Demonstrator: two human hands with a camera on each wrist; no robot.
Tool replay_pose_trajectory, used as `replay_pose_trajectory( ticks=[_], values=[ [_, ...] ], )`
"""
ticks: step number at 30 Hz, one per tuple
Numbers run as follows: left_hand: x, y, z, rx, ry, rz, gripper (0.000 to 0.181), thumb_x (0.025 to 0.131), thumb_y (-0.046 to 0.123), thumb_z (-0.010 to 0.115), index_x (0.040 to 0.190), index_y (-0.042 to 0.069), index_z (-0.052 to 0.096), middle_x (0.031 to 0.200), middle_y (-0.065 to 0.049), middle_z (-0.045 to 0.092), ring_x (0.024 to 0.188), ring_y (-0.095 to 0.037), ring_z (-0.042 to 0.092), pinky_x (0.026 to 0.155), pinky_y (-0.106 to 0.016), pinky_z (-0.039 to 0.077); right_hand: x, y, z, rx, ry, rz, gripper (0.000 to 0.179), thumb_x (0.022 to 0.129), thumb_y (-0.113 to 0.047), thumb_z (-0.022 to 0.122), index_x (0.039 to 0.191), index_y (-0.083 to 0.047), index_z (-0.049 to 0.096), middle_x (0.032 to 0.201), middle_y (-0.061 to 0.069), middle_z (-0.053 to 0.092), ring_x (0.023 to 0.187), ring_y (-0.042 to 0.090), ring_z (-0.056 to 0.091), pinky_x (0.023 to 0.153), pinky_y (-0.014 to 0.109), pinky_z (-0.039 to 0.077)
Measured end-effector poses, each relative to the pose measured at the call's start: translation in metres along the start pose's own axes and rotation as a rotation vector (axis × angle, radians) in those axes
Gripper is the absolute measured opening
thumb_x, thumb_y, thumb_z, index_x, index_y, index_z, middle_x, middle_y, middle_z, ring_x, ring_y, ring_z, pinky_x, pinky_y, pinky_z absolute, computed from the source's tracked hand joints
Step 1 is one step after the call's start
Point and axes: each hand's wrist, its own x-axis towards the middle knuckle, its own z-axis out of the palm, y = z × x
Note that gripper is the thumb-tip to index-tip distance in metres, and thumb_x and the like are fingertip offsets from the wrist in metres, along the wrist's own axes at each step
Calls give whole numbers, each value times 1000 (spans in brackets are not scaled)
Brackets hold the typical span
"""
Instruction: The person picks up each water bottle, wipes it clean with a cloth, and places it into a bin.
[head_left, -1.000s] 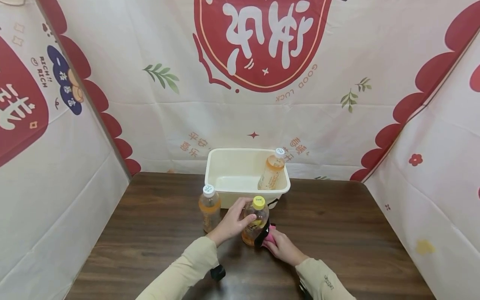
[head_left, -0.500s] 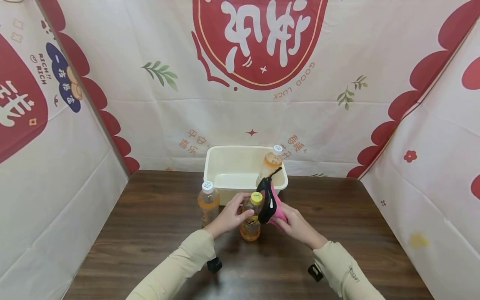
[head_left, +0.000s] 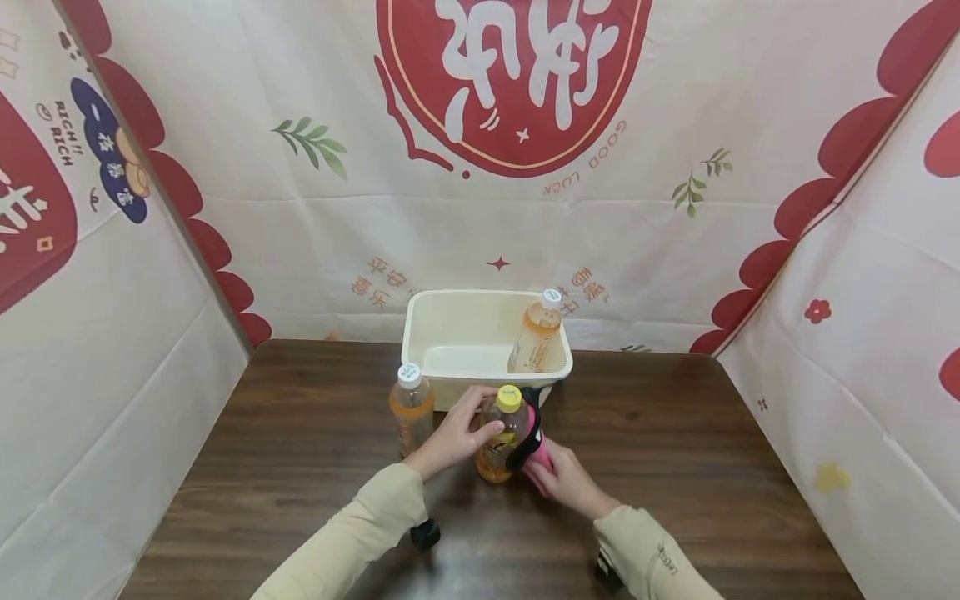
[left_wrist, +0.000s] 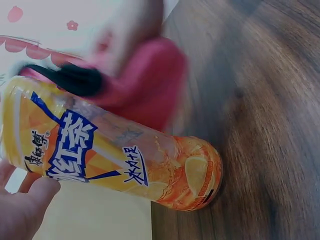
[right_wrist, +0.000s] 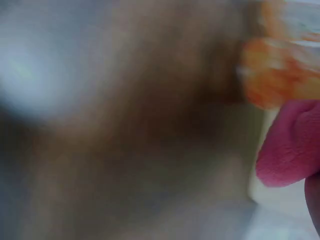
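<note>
A plastic iced-tea bottle (head_left: 493,460) with a yellow cap stands on the table, its orange-yellow label filling much of the left wrist view (left_wrist: 115,145). My left hand (head_left: 457,435) grips its upper part from the left, thumb across the front. In my right hand (head_left: 566,482) is a bunched pink and black cloth (head_left: 537,448), pressed along the bottle's right side. That cloth (left_wrist: 145,85) is blurred in the left wrist view. Its pink end (right_wrist: 290,145) shows in the right wrist view, which is mostly blurred.
Just left of my left hand stands a bottle (head_left: 411,417) with a white cap. A cream plastic bin (head_left: 450,392) sits behind, with another white-capped bottle (head_left: 536,337) leaning in its right end. A printed fabric wall (head_left: 337,250) rises behind the table (head_left: 675,467).
My right hand lifted the cloth up beside the bottle's cap half a second ago and has brought it back down along the right side. My left hand keeps its grip on the bottle.
</note>
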Motion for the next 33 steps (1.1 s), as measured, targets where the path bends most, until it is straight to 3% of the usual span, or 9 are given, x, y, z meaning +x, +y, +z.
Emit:
replay_pose_trajectory(
  ticks=[6, 12, 19, 22, 24, 27, 29, 33],
  values=[
    [2, 2, 3, -32, -26, -22, 40, 89, 9, 57, 125, -2, 42, 124, -20, 43, 116, -33, 44, 94, -48, 39, -22, 17, 20, -46, -96, 40, 11, 80, -8, 68, 85, -10, 59, 79, -1, 62, 71, 5, 56, 62, 24, 48],
    [4, 2, 3, -14, -20, -20, 41, 90, 15, 57, 126, 4, 42, 124, -13, 44, 116, -26, 45, 94, -40, 41, -20, 20, 10, -68, -101, 21, 10, 80, -9, 68, 84, -12, 60, 79, -3, 61, 70, 3, 54, 61, 23, 47],
    [4, 0, 0, 3, -11, -6, 42, 89, 19, 57, 125, 4, 43, 124, -13, 44, 114, -25, 45, 92, -43, 42, 15, -11, -36, -96, -24, -62, 17, 73, 2, 68, 79, -11, 59, 91, 4, 62, 77, 7, 54, 65, 24, 46],
    [2, 1, -2, 17, -8, -2, 41, 89, 19, 57, 125, 4, 43, 123, -13, 45, 113, -25, 45, 92, -42, 42, 34, -24, -51, -111, -48, -108, 20, 73, 4, 67, 87, -8, 61, 103, 11, 62, 88, 13, 57, 72, 28, 48],
    [-1, 12, -5, 4, -12, -13, 40, 89, 15, 57, 124, 0, 43, 123, -16, 44, 114, -29, 45, 93, -43, 42, 44, -29, -56, -114, -86, -120, 24, 74, 3, 68, 95, -7, 62, 109, 14, 61, 96, 18, 58, 77, 33, 49],
    [-4, 18, -5, -1, -4, -9, 39, 89, 11, 57, 123, -3, 43, 122, -20, 44, 113, -33, 45, 93, -46, 41, 48, -30, -51, -95, -85, -127, 29, 73, 5, 69, 99, -4, 62, 104, 14, 62, 92, 18, 58, 75, 30, 49],
    [-4, 16, -4, -2, 1, -4, 39, 88, 7, 57, 122, -5, 43, 121, -21, 45, 113, -34, 46, 94, -47, 40, 42, -23, -42, -69, -34, -131, 30, 70, 8, 69, 97, -1, 62, 99, 14, 63, 84, 15, 58, 71, 23, 48],
    [-1, -3, 1, 15, 15, 31, 40, 88, 12, 59, 123, 1, 44, 121, -16, 46, 112, -28, 47, 93, -41, 42, 19, -4, -18, -25, 45, -94, 32, 69, 10, 69, 98, 0, 62, 93, 12, 64, 78, 12, 58, 70, 16, 46]
  ],
)
